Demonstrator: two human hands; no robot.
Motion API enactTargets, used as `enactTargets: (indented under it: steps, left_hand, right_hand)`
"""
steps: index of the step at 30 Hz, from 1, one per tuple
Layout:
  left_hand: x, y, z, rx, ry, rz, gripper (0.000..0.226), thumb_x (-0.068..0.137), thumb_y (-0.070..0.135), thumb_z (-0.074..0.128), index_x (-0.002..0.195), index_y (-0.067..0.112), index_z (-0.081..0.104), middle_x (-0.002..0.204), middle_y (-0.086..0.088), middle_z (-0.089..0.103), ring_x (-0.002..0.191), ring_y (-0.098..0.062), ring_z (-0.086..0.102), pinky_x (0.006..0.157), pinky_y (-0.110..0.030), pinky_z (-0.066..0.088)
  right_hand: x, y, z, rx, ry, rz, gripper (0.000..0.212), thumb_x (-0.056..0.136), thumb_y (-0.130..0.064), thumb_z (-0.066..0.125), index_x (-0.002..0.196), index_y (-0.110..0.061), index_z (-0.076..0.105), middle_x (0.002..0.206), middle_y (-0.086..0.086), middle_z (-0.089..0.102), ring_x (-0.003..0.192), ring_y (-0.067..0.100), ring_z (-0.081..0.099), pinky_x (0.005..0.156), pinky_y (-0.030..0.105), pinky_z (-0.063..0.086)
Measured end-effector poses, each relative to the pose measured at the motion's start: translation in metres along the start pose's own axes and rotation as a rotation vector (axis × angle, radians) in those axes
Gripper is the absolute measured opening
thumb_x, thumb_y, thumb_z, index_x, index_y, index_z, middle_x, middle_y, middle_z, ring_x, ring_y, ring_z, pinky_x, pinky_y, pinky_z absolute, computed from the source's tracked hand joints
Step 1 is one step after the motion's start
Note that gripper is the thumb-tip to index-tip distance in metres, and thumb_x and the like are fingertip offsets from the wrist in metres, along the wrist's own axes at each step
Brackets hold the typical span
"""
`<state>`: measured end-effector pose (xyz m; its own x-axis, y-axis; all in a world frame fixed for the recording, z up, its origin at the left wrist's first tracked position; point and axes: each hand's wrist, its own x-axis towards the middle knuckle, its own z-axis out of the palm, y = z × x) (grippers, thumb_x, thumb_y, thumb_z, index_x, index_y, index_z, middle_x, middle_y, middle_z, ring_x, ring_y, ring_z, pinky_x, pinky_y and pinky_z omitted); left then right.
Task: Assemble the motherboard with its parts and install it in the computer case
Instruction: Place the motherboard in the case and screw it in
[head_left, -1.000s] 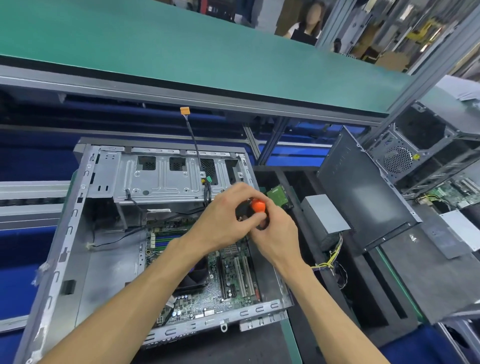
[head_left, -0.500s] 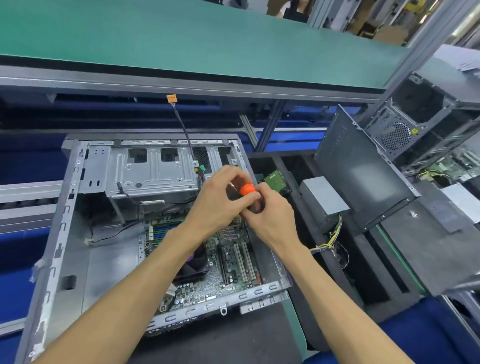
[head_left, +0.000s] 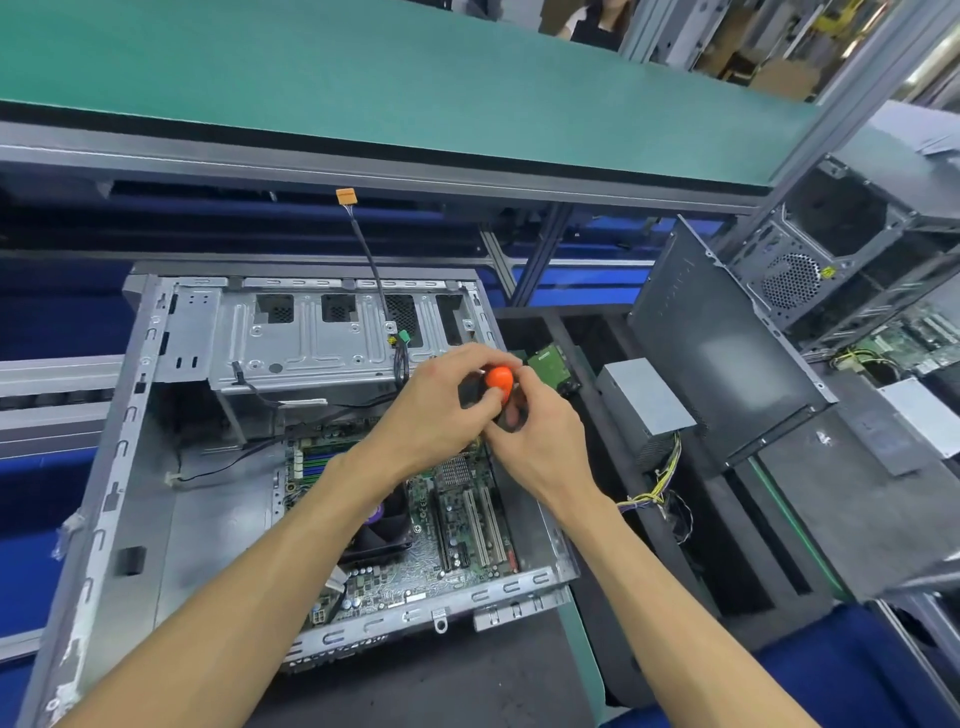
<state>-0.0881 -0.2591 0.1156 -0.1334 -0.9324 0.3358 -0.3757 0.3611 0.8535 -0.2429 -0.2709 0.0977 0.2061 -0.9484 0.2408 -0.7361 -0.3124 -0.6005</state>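
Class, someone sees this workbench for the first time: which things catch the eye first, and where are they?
Both hands meet mid-frame, gripping a screwdriver with an orange cap above the open computer case. Below them lies the green motherboard. An orange-tipped cable rises from the case's far side.

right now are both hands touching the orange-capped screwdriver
Touching. The head view shows the left hand and the right hand with fingers curled round the screwdriver, whose orange cap pokes out between them.

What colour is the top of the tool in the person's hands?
Bright orange on the screwdriver cap; the head view shows it.
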Motion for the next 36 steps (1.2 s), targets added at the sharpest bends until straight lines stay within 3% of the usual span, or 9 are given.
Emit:
enactTargets:
  steps: [4, 8, 13, 17, 19, 22, 27, 32, 36]
  left_hand:
    - [-0.0025, 0.0004, 0.002, 0.034, -0.011, 0.007, 0.036, 0.09, 0.012, 0.065, 0.124, 0.023, 0.064, 0.117, 0.008, 0.061, 0.111, -0.003, 0.057, 0.097, -0.013, 0.041]
    - [-0.0016, 0.0009, 0.0019, 0.027, 0.078, -0.03, 0.025, 0.084, 0.021, 0.077, 0.104, 0.021, 0.062, 0.103, 0.008, 0.06, 0.095, -0.005, 0.058, 0.08, -0.013, 0.045]
    - [0.0003, 0.0039, -0.0033, -0.067, -0.01, -0.048, 0.032, 0.087, 0.002, 0.064, 0.113, 0.02, 0.072, 0.11, 0.01, 0.071, 0.106, 0.0, 0.063, 0.093, -0.009, 0.043]
    - [-0.0027, 0.0007, 0.0018, 0.028, 0.021, -0.024, 0.035, 0.084, 0.018, 0.075, 0.117, 0.025, 0.063, 0.113, 0.009, 0.06, 0.107, -0.001, 0.057, 0.09, -0.012, 0.043]
    - [-0.002, -0.002, 0.0022, 0.052, 0.08, -0.046, 0.032, 0.081, 0.026, 0.08, 0.107, 0.023, 0.06, 0.105, 0.008, 0.058, 0.099, -0.003, 0.056, 0.081, -0.014, 0.045]
    - [0.0011, -0.0038, -0.0012, 0.04, 0.07, -0.048, 0.023, 0.084, 0.02, 0.077, 0.103, 0.022, 0.066, 0.103, 0.011, 0.065, 0.097, -0.004, 0.059, 0.086, -0.022, 0.048]
    - [-0.0005, -0.0019, -0.0026, -0.009, -0.018, -0.047, 0.037, 0.087, 0.008, 0.066, 0.12, 0.025, 0.069, 0.117, 0.011, 0.067, 0.111, -0.003, 0.059, 0.099, -0.019, 0.044]
    - [-0.0009, -0.0025, -0.0004, 0.037, 0.076, -0.053, 0.03, 0.082, 0.025, 0.079, 0.107, 0.024, 0.062, 0.105, 0.007, 0.06, 0.098, -0.007, 0.059, 0.085, -0.02, 0.047]
    - [0.0011, -0.0028, -0.0034, 0.005, 0.027, -0.058, 0.026, 0.087, 0.012, 0.07, 0.11, 0.023, 0.07, 0.107, 0.013, 0.069, 0.103, -0.001, 0.062, 0.092, -0.021, 0.048]
  right_hand:
    - [0.0006, 0.0, 0.001, -0.005, 0.01, 0.019, 0.023, 0.083, -0.046, 0.063, 0.083, -0.026, 0.05, 0.066, -0.004, 0.055, 0.064, 0.012, 0.049, 0.056, 0.033, 0.036]
    - [0.0007, 0.0, -0.0004, -0.003, 0.008, 0.017, 0.027, 0.077, -0.051, 0.058, 0.086, -0.026, 0.052, 0.066, -0.003, 0.056, 0.064, 0.012, 0.051, 0.056, 0.035, 0.04]
    - [0.0016, 0.0004, -0.0006, 0.005, 0.003, -0.015, 0.027, 0.081, -0.053, 0.058, 0.091, -0.028, 0.055, 0.063, -0.005, 0.049, 0.062, 0.012, 0.049, 0.054, 0.031, 0.037]
    - [0.0013, 0.0027, 0.0007, 0.013, -0.005, 0.025, 0.024, 0.081, -0.041, 0.067, 0.085, -0.022, 0.052, 0.065, -0.004, 0.054, 0.062, 0.012, 0.048, 0.056, 0.035, 0.036]
    - [0.0005, 0.0007, 0.0002, 0.031, 0.0, 0.027, 0.028, 0.075, -0.049, 0.06, 0.082, -0.024, 0.049, 0.063, -0.003, 0.052, 0.06, 0.013, 0.047, 0.054, 0.035, 0.037]
    - [0.0001, -0.0012, -0.0007, 0.037, 0.004, -0.002, 0.03, 0.077, -0.054, 0.059, 0.087, -0.027, 0.051, 0.063, -0.003, 0.051, 0.061, 0.013, 0.049, 0.055, 0.035, 0.042]
    - [0.0009, 0.0007, -0.0002, 0.026, 0.0, -0.024, 0.02, 0.085, -0.042, 0.066, 0.087, -0.03, 0.05, 0.062, -0.005, 0.049, 0.06, 0.012, 0.047, 0.054, 0.035, 0.04]
    - [0.0, -0.0011, -0.0016, 0.042, 0.0, 0.018, 0.03, 0.075, -0.048, 0.058, 0.085, -0.021, 0.053, 0.064, -0.002, 0.053, 0.062, 0.015, 0.049, 0.059, 0.039, 0.043]
    - [-0.0007, -0.0031, -0.0029, 0.052, 0.008, -0.02, 0.032, 0.079, -0.054, 0.056, 0.09, -0.024, 0.055, 0.063, -0.004, 0.05, 0.061, 0.014, 0.048, 0.058, 0.037, 0.043]
